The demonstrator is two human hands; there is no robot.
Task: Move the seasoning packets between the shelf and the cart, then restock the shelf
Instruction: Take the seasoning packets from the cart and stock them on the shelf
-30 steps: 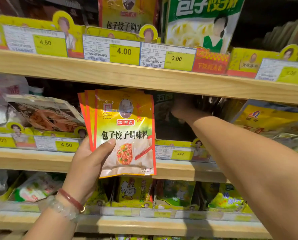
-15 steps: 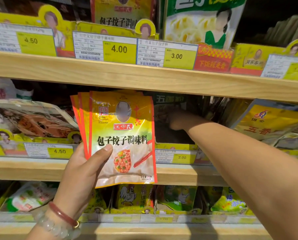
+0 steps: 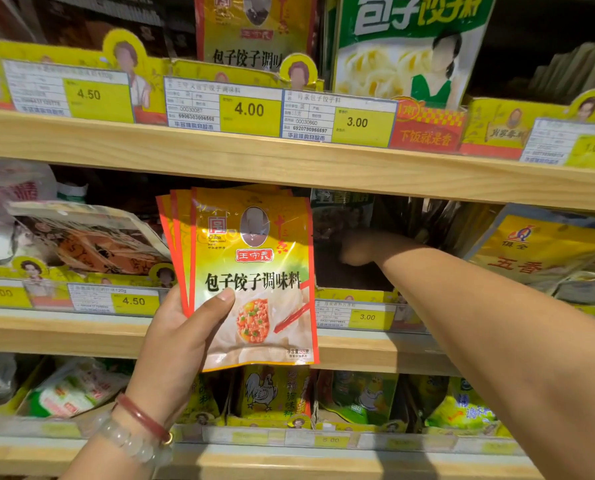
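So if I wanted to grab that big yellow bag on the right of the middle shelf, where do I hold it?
Pinch the yellow bag by its top left corner, coming from the front. It leans tilted with that flat upper part sticking out toward you, while its lower right side is tucked among other packets. The right hand reaches into the shelf just to its left, so I'd wait for that to clear.

Fanned yellow seasoning packets (image 3: 254,271), upright
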